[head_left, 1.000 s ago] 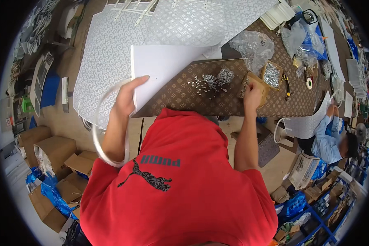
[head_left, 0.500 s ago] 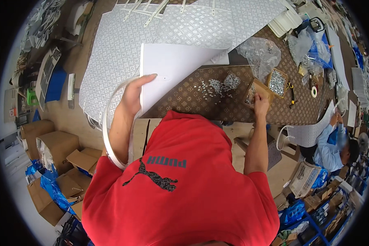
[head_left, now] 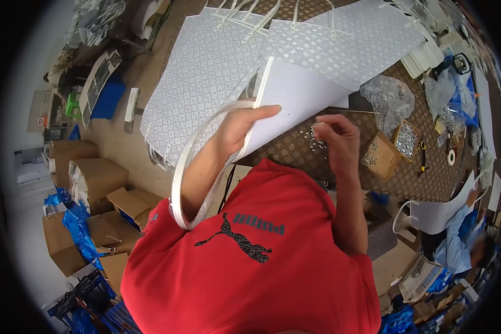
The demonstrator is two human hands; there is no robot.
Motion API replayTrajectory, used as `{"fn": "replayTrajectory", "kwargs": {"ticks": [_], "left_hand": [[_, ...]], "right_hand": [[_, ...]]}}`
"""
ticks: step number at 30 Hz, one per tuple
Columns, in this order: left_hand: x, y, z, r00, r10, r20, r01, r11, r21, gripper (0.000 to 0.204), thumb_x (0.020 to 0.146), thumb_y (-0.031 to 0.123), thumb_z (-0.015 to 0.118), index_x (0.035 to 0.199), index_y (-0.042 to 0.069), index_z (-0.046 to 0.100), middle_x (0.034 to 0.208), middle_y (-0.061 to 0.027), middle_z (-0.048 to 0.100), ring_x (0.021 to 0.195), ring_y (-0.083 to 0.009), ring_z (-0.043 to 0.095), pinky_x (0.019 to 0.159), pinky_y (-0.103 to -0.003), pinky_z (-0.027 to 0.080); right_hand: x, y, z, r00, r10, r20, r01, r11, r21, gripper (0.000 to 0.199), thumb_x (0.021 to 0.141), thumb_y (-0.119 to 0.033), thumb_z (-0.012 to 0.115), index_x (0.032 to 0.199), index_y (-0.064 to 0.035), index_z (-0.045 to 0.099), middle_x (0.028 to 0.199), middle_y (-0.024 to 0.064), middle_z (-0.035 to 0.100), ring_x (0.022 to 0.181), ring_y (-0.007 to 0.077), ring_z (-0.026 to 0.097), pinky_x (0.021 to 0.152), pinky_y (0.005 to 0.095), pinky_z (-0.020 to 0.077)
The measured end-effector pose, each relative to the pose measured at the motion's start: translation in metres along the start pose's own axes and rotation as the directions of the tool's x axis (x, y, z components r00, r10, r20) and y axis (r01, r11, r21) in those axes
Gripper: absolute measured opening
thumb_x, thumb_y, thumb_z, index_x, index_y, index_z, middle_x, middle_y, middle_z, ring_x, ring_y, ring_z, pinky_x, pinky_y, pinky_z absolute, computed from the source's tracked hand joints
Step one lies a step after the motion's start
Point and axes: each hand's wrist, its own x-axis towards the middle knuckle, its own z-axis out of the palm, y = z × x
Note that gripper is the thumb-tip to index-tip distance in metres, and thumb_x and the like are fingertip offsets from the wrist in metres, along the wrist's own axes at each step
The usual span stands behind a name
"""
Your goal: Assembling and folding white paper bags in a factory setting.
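Since half a second ago the right hand (head_left: pixel 337 136) has crossed from the small brown box (head_left: pixel 381 158) to pinch at loose silver studs (head_left: pixel 317 139) on the brown patterned worktop (head_left: pixel 428 178), while the left hand (head_left: pixel 236 131) grips the white sheet (head_left: pixel 300 100), best held level

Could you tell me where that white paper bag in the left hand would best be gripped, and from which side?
Probably along the folded lower edge of the white paper bag, coming from the person's left, as the left hand does now: the panel is flat and stiff there, and the white handle looped over the forearm hangs clear.
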Motion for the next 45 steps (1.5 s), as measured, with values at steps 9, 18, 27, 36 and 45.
{"fn": "replayTrajectory", "kwargs": {"ticks": [9,18,27,36,45], "left_hand": [[-0.007,-0.004,0.008,0.991,0.045,-0.128,-0.042,0.999,0.019,0.045,0.091,0.009,0.069,0.129,-0.011,0.053,0.118,-0.0194,0.064,0.101,-0.0257,0.068,0.087,-0.033,0.057],[-0.007,-0.004,0.016,0.990,-0.036,-0.133,0.042,0.998,0.042,0.042,0.090,0.013,0.069,0.123,-0.011,0.058,0.113,-0.0181,0.066,0.097,-0.0243,0.069,0.083,-0.033,0.057],[0.001,-0.017,0.018,0.989,0.009,-0.149,0.024,0.974,0.223,0.046,0.089,0.026,0.070,0.116,-0.011,0.063,0.107,-0.0137,0.067,0.096,-0.0210,0.064,0.082,-0.031,0.050],[-0.003,-0.010,0.050,0.983,0.181,-0.025,-0.126,0.769,0.627,0.027,0.091,0.018,0.066,0.111,0.001,0.066,0.100,-0.0106,0.068,0.086,-0.0166,0.063,0.078,-0.030,0.050],[0.028,-0.033,0.063,0.880,0.340,0.332,-0.396,0.139,0.908,0.035,0.090,0.014,0.058,0.121,-0.003,0.062,0.110,-0.0205,0.064,0.102,-0.0371,0.063,0.092,-0.041,0.048]], "right_hand": [[-0.005,-0.007,0.038,0.998,-0.018,0.064,0.021,0.999,-0.044,0.014,0.090,-0.001,0.069,0.104,0.0022,0.069,0.088,0.0056,0.070,0.078,0.0107,0.064,0.071,0.0225,0.0508],[-0.009,-0.014,0.034,0.999,-0.019,0.027,0.020,0.999,-0.027,0.008,0.092,0.000,0.068,0.100,0.0014,0.067,0.087,0.0022,0.067,0.079,0.0087,0.061,0.073,0.0210,0.0486],[-0.006,-0.003,0.030,0.940,-0.331,0.085,0.336,0.849,-0.408,0.010,0.088,0.002,0.069,0.096,-0.0034,0.065,0.092,-0.0024,0.054,0.078,0.0072,0.051,0.073,0.0214,0.0443],[0.003,0.005,0.014,0.972,-0.226,-0.056,0.209,0.953,-0.221,0.019,0.087,0.000,0.069,0.103,-0.0017,0.059,0.099,0.0014,0.054,0.082,0.0100,0.053,0.076,0.0251,0.0459],[-0.030,-0.020,0.013,0.991,0.136,0.000,-0.125,0.911,0.393,0.033,0.100,-0.007,0.054,0.131,0.0027,0.052,0.127,0.0119,0.060,0.116,0.0205,0.059,0.097,0.0338,0.0481]]}}
